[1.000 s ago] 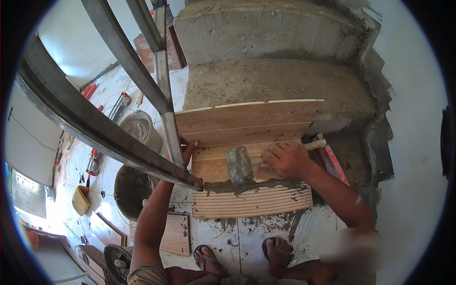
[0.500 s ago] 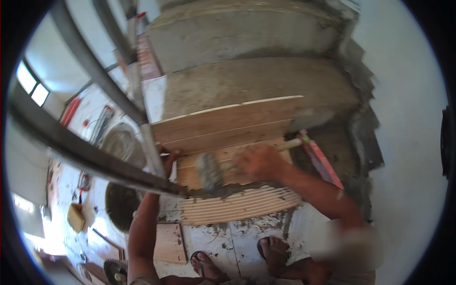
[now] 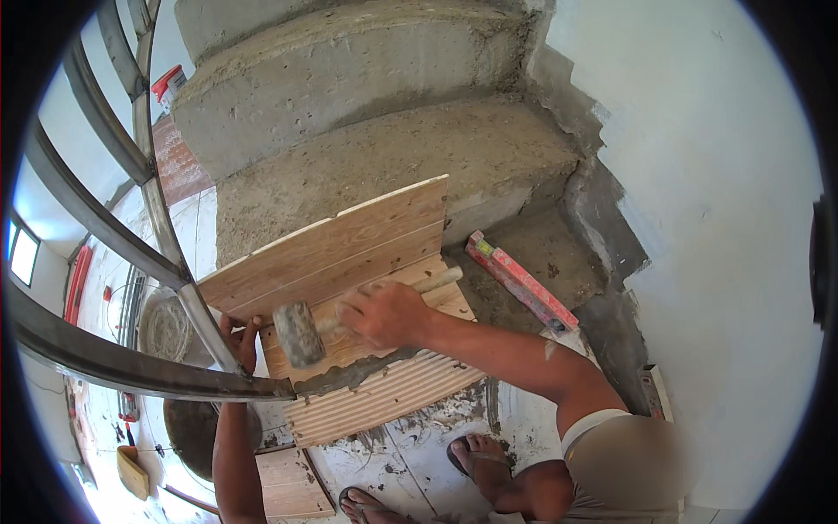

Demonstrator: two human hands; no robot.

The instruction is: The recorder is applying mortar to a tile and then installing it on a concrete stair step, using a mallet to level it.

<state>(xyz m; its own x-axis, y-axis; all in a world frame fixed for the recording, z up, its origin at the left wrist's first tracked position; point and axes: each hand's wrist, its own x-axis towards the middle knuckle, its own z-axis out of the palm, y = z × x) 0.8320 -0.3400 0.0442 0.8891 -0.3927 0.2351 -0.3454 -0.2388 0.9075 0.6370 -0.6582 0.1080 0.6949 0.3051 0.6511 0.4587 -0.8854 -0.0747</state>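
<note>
My right hand (image 3: 384, 314) is closed round the pale handle of a mallet (image 3: 298, 334). Its grey, mortar-smeared head is over a wood-look tread tile (image 3: 284, 356) on the lower step. Behind the railing, my left hand (image 3: 243, 339) has thumb and fingers at the left edge of an upright wood-look riser tile (image 3: 336, 236); some fingers are hidden. The riser tile leans against the concrete step, meeting the tread tile along its bottom. Wet mortar (image 3: 353, 374) lines the tread's front, above a ribbed strip (image 3: 384, 400).
A curved metal railing (image 3: 131, 354) crosses the left side. A red spirit level (image 3: 522, 281) lies on the bare step at right. Mortar buckets (image 3: 188, 428) stand below the railing. Another wood-look tile (image 3: 297, 485) lies near my feet; concrete steps (image 3: 384, 148) rise ahead.
The view has shifted, so the steps and tiles sit farther left and more wall shows at right. My right hand still grips the mallet; my left hand stays at the tile's edge.
</note>
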